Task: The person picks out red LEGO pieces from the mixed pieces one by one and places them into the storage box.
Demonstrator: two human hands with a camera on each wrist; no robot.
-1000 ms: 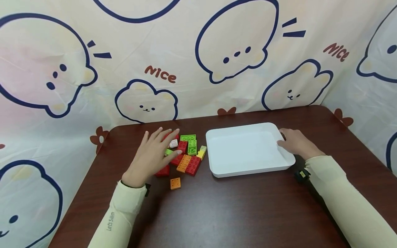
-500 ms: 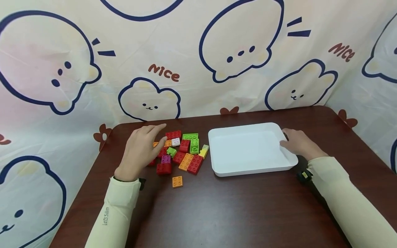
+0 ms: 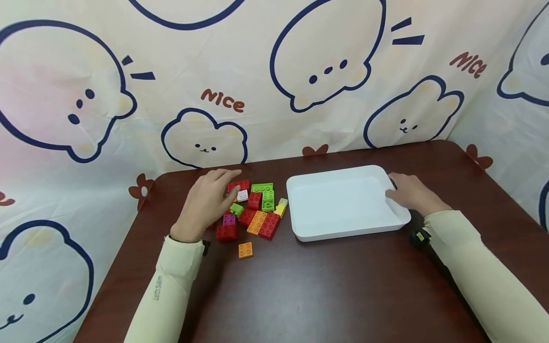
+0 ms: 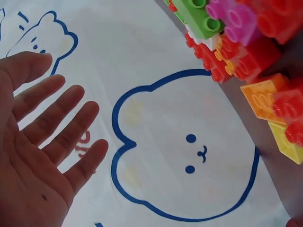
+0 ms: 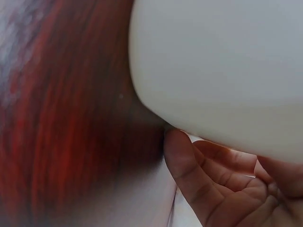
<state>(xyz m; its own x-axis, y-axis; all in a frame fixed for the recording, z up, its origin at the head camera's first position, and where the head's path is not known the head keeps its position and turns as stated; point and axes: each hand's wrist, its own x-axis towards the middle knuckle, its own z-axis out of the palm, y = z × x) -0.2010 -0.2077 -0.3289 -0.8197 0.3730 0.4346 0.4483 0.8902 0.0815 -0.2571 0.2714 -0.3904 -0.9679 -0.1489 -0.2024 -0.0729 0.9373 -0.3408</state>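
Note:
My left hand [image 3: 205, 202] hovers over the left side of a loose cluster of toy building bricks, its fingers apart and holding nothing; the left wrist view shows its bare palm [image 4: 33, 179]. Part of the cluster is hidden beneath it. A purple brick [image 3: 229, 219], a red brick [image 3: 226, 233] and a light green brick [image 3: 236, 209] lie just right of the hand. My right hand [image 3: 413, 193] grips the right wall of a shallow white tray [image 3: 349, 234], thumb over the rim. Seen from the right wrist, its fingers [image 5: 182, 153] meet the tray's outer side.
Green bricks [image 3: 268, 200], a yellow brick [image 3: 280, 207] and an orange brick [image 3: 256, 222] fill the cluster's right side, close to the tray. One orange square brick [image 3: 245, 250] lies apart in front. Behind the dark wooden table [image 3: 326, 286] hangs a printed cloth [image 3: 266, 133].
My left hand drew left off the bricks, uncovering several, then moved slightly back right over them. The right hand and tray keep their place; the head view shifts a little.

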